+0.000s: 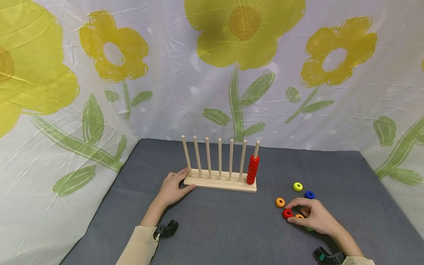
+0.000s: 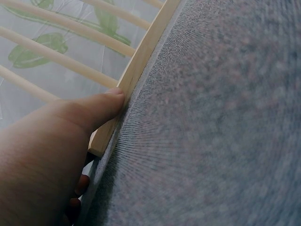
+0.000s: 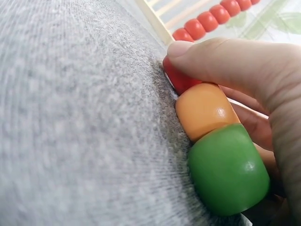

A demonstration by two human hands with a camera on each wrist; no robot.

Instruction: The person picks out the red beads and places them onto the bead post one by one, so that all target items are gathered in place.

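Note:
A wooden peg stand (image 1: 216, 184) with a row of upright pegs stands on the dark cloth, and several red beads (image 1: 253, 169) are stacked on its rightmost peg. My left hand (image 1: 172, 188) grips the stand's left end, thumb along the front edge of the base and the other fingers behind it. Over to the right, my right hand (image 1: 314, 217) pinches a loose red bead (image 1: 287, 214) between thumb and forefinger, down at the cloth. Right beside that bead, under the hand, lie an orange bead (image 3: 207, 112) and a green bead (image 3: 229, 169).
Another orange bead (image 1: 279, 202) lies just left of the right hand. Behind that hand are a yellow-green bead (image 1: 297, 187) and a blue bead (image 1: 309, 194). A flower-printed curtain (image 1: 165, 92) hangs beyond the table's far edge. Both wrists wear black straps.

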